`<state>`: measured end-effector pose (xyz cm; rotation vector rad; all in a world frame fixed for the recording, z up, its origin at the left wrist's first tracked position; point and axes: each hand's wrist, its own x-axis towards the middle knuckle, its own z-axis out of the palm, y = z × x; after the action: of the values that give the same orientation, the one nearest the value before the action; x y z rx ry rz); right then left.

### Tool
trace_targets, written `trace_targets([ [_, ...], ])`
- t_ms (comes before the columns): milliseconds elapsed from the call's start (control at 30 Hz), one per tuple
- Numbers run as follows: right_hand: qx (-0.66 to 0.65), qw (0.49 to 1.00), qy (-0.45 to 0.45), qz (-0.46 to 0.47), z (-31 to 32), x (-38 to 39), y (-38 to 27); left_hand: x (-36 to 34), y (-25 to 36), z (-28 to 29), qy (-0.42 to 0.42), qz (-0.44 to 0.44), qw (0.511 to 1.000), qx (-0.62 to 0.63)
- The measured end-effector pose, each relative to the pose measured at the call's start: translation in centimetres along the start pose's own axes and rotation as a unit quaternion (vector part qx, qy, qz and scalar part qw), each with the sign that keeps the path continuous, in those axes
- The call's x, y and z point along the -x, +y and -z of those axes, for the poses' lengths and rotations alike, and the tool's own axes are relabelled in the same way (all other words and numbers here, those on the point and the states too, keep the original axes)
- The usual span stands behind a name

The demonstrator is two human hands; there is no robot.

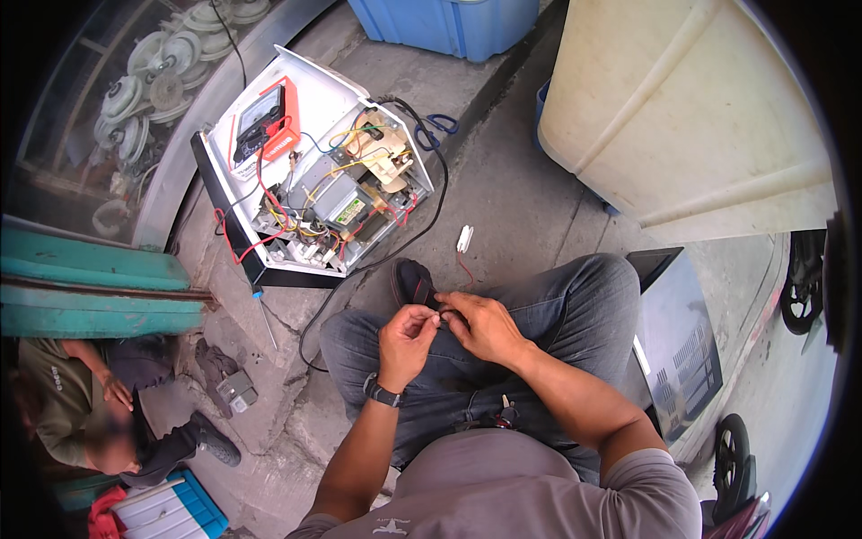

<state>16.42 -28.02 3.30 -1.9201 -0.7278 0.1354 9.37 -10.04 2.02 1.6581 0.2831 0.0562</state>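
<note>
Above my lap, my left hand and my right hand meet with their fingertips pinched together. Whatever small dark piece is between them is too small to make out. Just beyond, on the ground, lies a white part with a thin red wire running back toward my right hand; where that wire ends is hidden. Ahead to the left, an opened appliance with a white shell exposes a transformer and coloured wiring. An orange-edged analog multimeter rests on it, its red and black leads trailing over the wiring.
A blue-handled screwdriver and blue-handled cutters lie by the appliance, near its black cord. A dark panel is at my right. Large cream and blue bins stand ahead. Another person sits at lower left.
</note>
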Motion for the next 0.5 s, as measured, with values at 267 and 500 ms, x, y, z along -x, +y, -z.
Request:
trace_targets([
  [267,-0.632,0.717,-0.041,-0.293,0.3,0.3,1.3,0.6,0.9,-0.8,-0.019,0.018,0.998,0.057],
  [500,-0.064,0.998,-0.016,0.023,0.5,0.3,-0.3,0.3,0.6,-0.6,-0.001,0.009,0.998,0.059],
])
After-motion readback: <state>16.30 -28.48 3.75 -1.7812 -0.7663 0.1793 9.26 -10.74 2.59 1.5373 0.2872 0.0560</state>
